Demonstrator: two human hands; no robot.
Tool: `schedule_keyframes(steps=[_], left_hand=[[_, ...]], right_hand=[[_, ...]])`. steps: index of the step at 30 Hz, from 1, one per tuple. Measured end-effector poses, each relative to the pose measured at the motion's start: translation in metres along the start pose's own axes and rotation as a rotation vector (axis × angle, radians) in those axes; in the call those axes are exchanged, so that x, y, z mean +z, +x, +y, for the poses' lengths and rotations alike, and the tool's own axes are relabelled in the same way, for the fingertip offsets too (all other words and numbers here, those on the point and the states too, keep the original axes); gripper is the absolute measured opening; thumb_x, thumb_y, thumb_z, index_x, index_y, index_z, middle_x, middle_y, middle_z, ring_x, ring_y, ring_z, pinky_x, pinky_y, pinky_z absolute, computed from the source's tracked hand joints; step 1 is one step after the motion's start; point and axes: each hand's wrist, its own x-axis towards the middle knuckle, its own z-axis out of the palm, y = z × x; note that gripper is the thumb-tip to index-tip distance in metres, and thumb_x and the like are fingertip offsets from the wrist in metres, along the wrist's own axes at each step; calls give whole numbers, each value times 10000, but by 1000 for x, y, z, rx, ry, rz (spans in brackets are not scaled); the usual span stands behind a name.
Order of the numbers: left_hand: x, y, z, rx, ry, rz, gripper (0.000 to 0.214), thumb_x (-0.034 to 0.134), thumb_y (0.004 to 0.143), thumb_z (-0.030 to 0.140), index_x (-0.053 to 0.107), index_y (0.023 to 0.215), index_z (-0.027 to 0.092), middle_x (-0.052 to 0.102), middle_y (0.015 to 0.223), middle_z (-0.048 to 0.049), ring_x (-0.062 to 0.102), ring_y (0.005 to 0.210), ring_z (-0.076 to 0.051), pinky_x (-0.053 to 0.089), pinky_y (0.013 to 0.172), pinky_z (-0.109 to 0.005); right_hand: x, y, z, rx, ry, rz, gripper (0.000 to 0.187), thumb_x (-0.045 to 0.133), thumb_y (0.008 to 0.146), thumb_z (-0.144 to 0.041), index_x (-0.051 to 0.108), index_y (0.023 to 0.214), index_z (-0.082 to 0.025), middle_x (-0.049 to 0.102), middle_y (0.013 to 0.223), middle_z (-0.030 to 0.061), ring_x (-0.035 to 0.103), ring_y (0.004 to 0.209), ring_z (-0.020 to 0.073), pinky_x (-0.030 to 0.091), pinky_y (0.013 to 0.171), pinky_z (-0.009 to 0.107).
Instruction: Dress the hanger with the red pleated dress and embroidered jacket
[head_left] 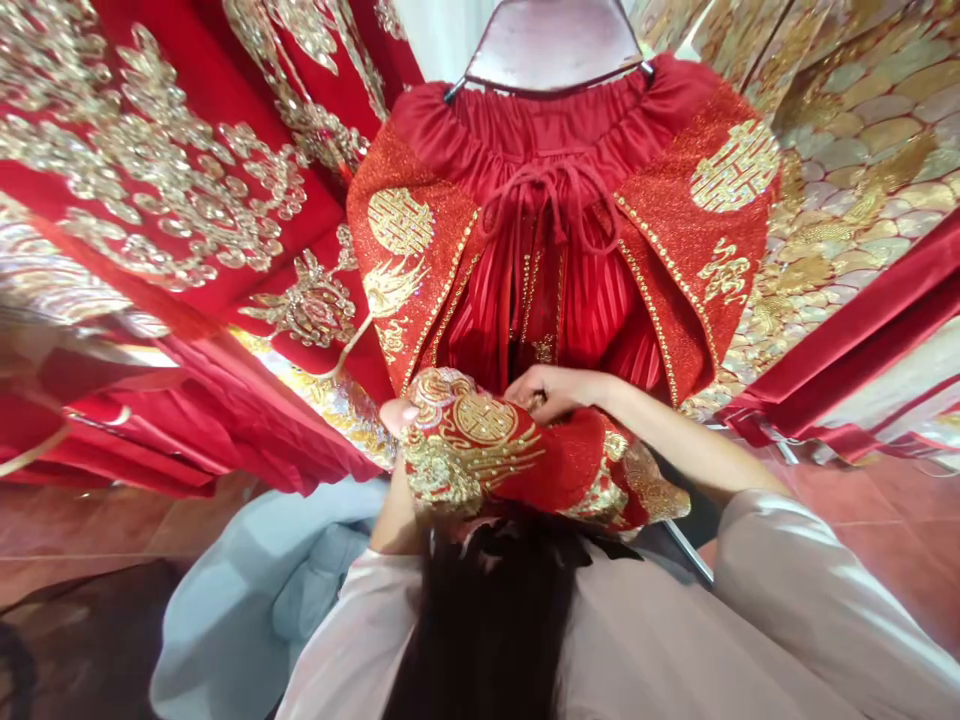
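A red embroidered garment (517, 455), gathered in a bundle with gold medallion and wave patterns, lies over my left forearm in front of my chest. My left hand (400, 416) is mostly hidden beneath its left end, with the thumb showing against the cloth. At the bundle's upper edge, my right hand (546, 390) is closed with curled fingers; what sits between them is hidden. Just beyond both hands hangs a red pleated skirt (555, 300) with glittering panels, gold beaded edges and a drawstring tied in a bow.
A hanger (551, 85) clips the skirt at its waistband. Red velvet with crystal beading (187, 190) hangs at left, and gold scale-patterned cloth (862, 170) at right. Grey-blue fabric (247, 590) is at lower left, above a reddish tiled floor (862, 510).
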Motion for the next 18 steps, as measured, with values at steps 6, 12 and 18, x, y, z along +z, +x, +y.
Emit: schedule_keyframes(steps=[6,12,18], left_hand=[[-8,10,59,295,439,39,539,714,657,458,622,1111,183,628,1208,-100,547,1170,-324,372,1064,-513],[38,9,72,647,636,-15,678,783,618,374,565,1229,178,604,1242,-100,563,1146,-276,438,1009,-424],[42,-4,73,842,398,-26,165,734,688,321,714,770,179,649,636,20,578,546,-121,475,525,-237]], right_hand=[[3,-19,-52,-87,-351,1004,216,671,669,-293,587,566,-123,530,617,-10,441,584,71,318,563,227],[34,-2,-85,-192,-686,1021,179,601,705,-198,528,562,-119,549,728,18,454,646,77,332,604,231],[-22,-8,-63,-179,-367,222,533,642,685,-623,636,888,-129,613,808,26,505,702,87,403,618,204]])
